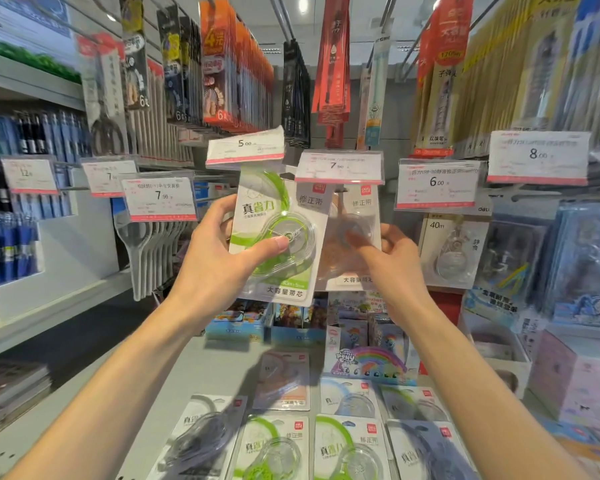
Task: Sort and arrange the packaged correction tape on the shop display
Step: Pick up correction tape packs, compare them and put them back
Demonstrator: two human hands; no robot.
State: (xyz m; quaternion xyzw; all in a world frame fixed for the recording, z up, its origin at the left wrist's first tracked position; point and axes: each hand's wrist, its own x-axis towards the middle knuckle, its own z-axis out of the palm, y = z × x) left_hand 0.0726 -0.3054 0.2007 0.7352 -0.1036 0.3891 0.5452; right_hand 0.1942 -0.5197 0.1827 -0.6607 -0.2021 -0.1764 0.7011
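Correction tape in a green pack is up in front of the display, gripped in my left hand: thumb pressed on the clear blister at the front, the other fingers curled round the pack's left edge and behind it. It stands nearly upright, tilted a little, just under the 5.00 price tag. Beside it, partly overlapped by its right edge, an orange pack hangs under the 7.90 tag. My right hand holds this one, fingers curled, fingertips on its blister; the view is blurred there, so I cannot tell exactly how they lie. Below, on the grey shelf, more packs lie flat in rows, green, grey, blue and orange.
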